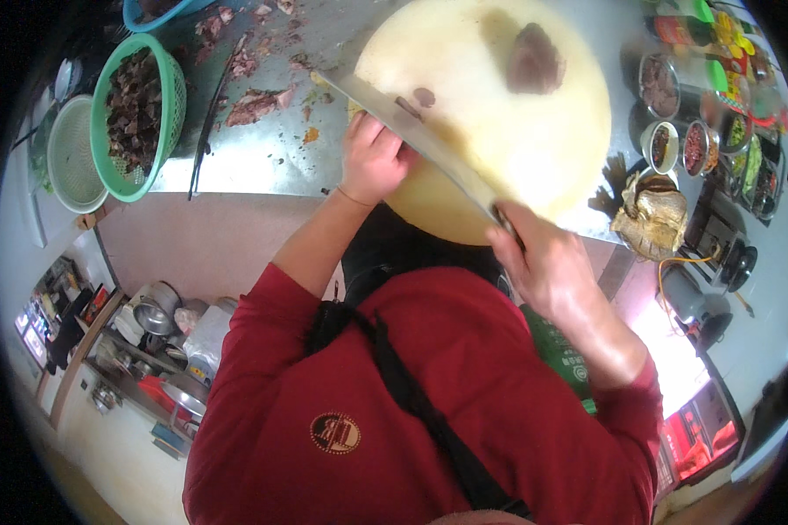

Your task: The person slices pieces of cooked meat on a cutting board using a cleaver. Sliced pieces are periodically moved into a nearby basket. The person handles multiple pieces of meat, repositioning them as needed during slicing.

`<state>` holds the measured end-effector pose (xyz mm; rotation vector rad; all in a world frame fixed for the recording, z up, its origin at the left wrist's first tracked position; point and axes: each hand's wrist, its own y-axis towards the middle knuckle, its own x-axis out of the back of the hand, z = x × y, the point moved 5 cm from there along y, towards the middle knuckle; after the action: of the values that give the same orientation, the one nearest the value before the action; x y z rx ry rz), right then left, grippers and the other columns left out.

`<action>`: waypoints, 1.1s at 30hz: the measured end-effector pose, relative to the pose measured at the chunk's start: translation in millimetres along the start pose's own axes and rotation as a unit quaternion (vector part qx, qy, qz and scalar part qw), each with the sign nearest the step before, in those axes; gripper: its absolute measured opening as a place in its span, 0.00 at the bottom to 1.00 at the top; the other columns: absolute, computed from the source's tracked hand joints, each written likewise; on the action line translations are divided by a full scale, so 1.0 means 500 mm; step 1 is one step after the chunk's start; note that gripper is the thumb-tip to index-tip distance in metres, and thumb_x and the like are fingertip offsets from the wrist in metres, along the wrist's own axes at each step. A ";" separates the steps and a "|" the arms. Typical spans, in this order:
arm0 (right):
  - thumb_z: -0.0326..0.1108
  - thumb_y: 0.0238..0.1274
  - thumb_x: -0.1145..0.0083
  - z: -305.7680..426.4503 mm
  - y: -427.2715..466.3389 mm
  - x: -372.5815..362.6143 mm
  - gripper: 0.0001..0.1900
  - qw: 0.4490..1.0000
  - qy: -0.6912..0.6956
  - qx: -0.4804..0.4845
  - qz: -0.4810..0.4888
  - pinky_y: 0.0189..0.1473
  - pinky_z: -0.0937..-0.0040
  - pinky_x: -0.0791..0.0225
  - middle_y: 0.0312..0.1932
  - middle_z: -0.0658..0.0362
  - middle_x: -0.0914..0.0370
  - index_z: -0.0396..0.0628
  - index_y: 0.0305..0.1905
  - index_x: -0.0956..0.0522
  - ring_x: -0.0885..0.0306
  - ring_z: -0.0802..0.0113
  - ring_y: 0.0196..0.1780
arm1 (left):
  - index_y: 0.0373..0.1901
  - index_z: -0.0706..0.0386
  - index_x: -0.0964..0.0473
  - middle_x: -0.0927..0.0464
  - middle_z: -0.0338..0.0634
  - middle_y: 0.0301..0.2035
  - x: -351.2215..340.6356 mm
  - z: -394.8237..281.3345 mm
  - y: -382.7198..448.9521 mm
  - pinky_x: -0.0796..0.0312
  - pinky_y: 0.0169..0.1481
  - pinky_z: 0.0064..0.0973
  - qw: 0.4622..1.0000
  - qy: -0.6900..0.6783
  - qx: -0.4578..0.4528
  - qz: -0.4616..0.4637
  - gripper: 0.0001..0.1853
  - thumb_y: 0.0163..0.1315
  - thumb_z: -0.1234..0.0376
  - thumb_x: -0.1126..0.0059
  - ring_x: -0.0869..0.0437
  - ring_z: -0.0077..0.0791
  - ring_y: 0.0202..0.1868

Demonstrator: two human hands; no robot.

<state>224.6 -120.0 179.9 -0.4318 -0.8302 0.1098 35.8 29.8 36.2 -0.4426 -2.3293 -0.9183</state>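
My right hand [542, 262] grips the handle of a large, long-bladed knife [427, 141]. The blade slants up and left across a round, pale yellow cutting board [473, 39]. My left hand [374, 161] is at the board's left edge, its fingers bent close beside the blade; what lies under the fingers is hidden. A thin dark slice [408, 108] shows along the blade's far side. A small round reddish-brown piece [424, 98] lies just beyond it, and a larger dark chunk of meat [535, 60] rests towards the back right of the board.
Left on the metal table [262, 151] are a green basket of dark chopped pieces [178, 111], a white basket [59, 157], a dark long rod [210, 121] and meat scraps [256, 107]. Bowls of seasonings [660, 146], bottles [679, 29] and a golden-brown, crumpled object [653, 220] stand right.
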 end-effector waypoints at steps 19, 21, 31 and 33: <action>0.45 0.82 0.39 -0.010 -0.004 0.012 0.19 0.999 0.027 -0.017 0.024 0.41 0.49 0.20 0.37 0.39 0.14 0.41 0.62 0.18 0.12 0.38 0.40 | 0.39 0.62 0.12 0.15 0.48 0.43 0.006 -0.007 0.006 0.20 0.48 0.41 1.000 0.013 -0.007 0.001 0.16 0.45 0.80 0.31 0.14 0.49 0.43; 0.44 0.82 0.39 -0.010 -0.063 0.045 0.19 0.998 0.036 -0.033 0.027 0.41 0.50 0.20 0.38 0.39 0.14 0.41 0.63 0.19 0.12 0.39 0.40 | 0.39 0.62 0.12 0.15 0.48 0.43 0.004 -0.005 0.007 0.19 0.47 0.42 1.000 0.006 -0.007 0.005 0.15 0.46 0.79 0.30 0.14 0.50 0.43; 0.45 0.81 0.38 0.007 0.154 -0.072 0.15 0.996 0.005 0.069 -0.059 0.35 0.48 0.19 0.29 0.45 0.15 0.42 0.52 0.19 0.13 0.40 0.33 | 0.37 0.59 0.15 0.18 0.43 0.40 0.001 -0.002 0.000 0.20 0.47 0.40 0.999 0.028 -0.030 -0.004 0.15 0.44 0.78 0.31 0.16 0.46 0.40; 0.47 0.81 0.39 0.001 0.116 -0.045 0.16 0.996 0.011 0.071 -0.053 0.34 0.48 0.18 0.28 0.46 0.15 0.43 0.51 0.20 0.12 0.41 0.32 | 0.40 0.60 0.14 0.16 0.46 0.43 0.005 -0.004 -0.002 0.20 0.48 0.41 0.999 0.027 -0.022 0.005 0.16 0.46 0.79 0.30 0.15 0.49 0.42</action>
<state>213.2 -72.9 140.7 -0.2532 -0.8155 0.0646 34.1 28.1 38.4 -0.4417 -2.2590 -0.9659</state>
